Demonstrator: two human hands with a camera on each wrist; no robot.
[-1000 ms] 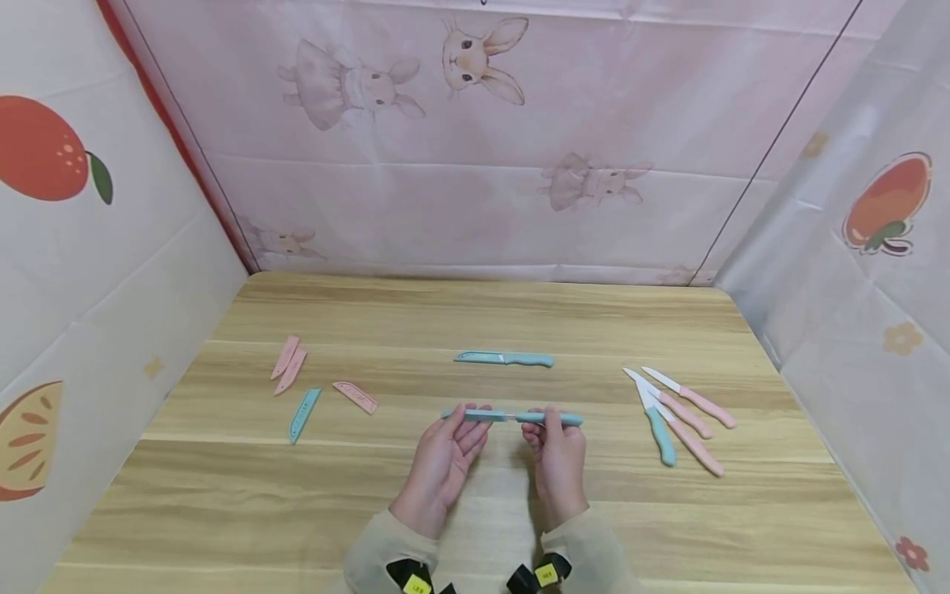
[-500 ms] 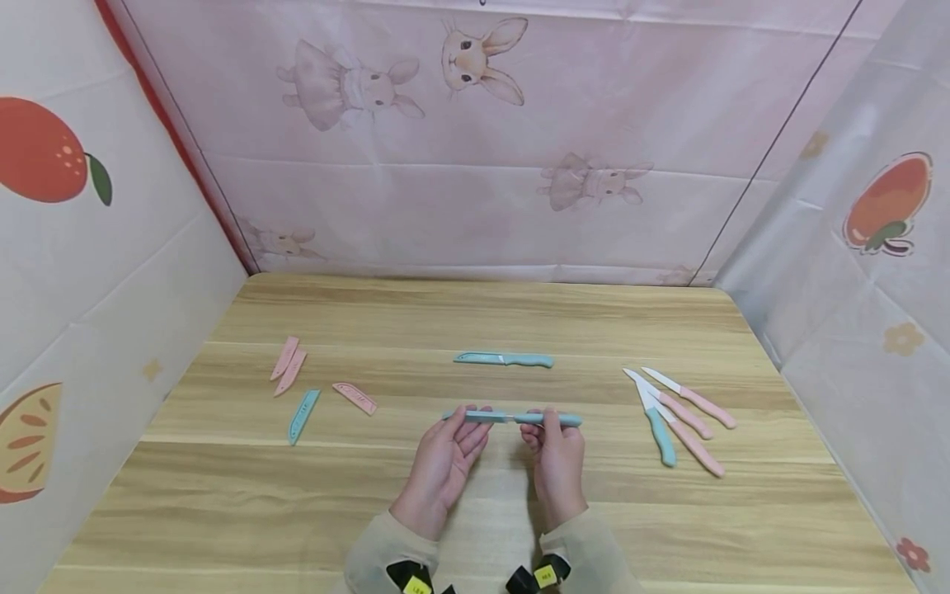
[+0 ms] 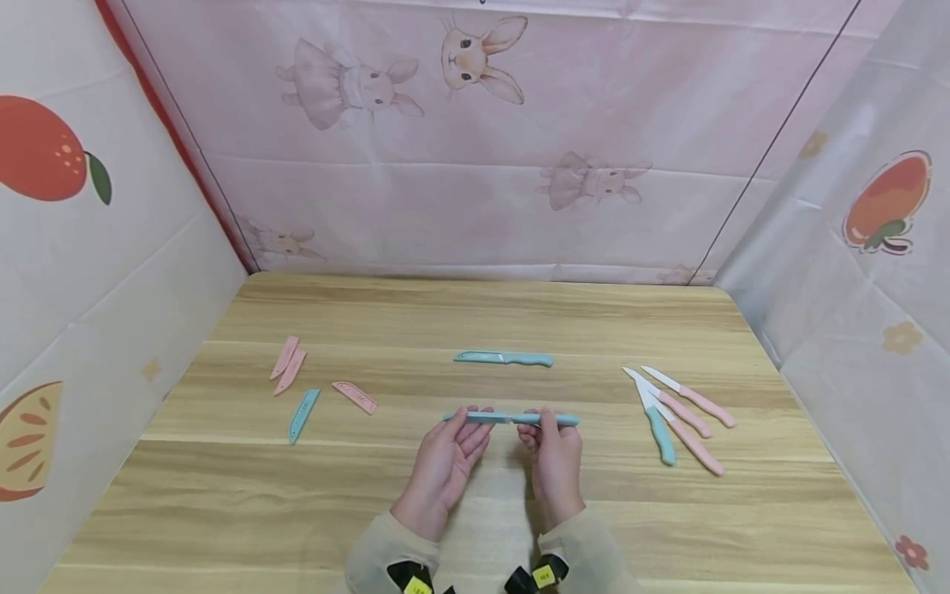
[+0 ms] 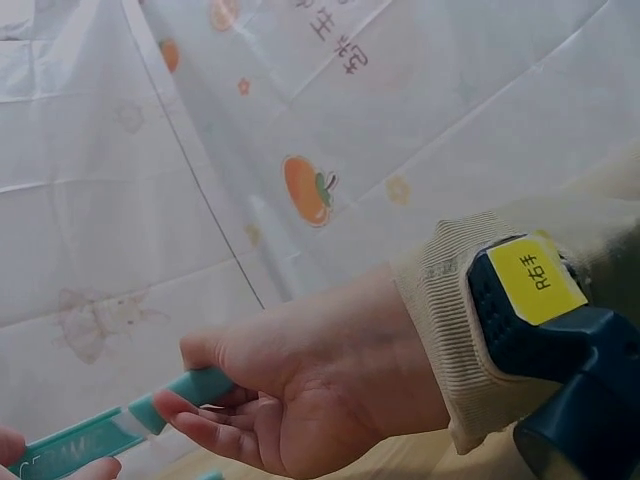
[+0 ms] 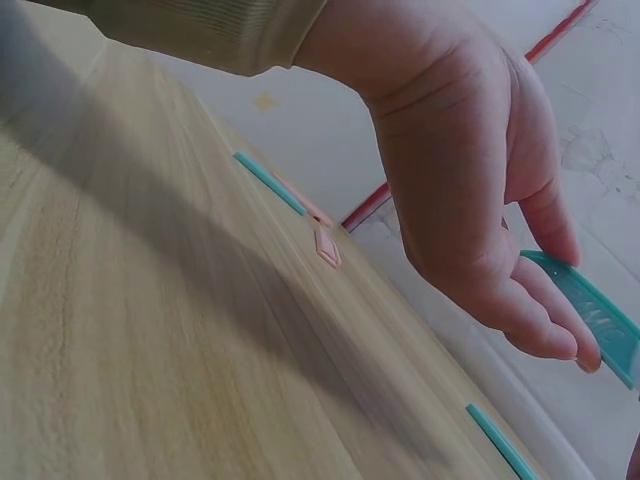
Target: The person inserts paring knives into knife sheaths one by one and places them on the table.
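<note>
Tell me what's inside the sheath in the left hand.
A blade: a short pale strip shows between the sheath and the handle; the rest, tip included, is covered.

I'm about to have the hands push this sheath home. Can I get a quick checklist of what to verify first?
1. Left hand gripping the teal sheath: ok.
2. Right hand gripping the teal handle: ok.
3. Sheath and handle lined up: ok in the head view.
4. Gap between sheath and handle closed: not ok; a pale strip shows between them.
5. Unsheathed knives away from both hands: ok, they lie apart, off to the right.
6. Blade seated snugly inside: cannot tell, the sheath hides it.
</note>
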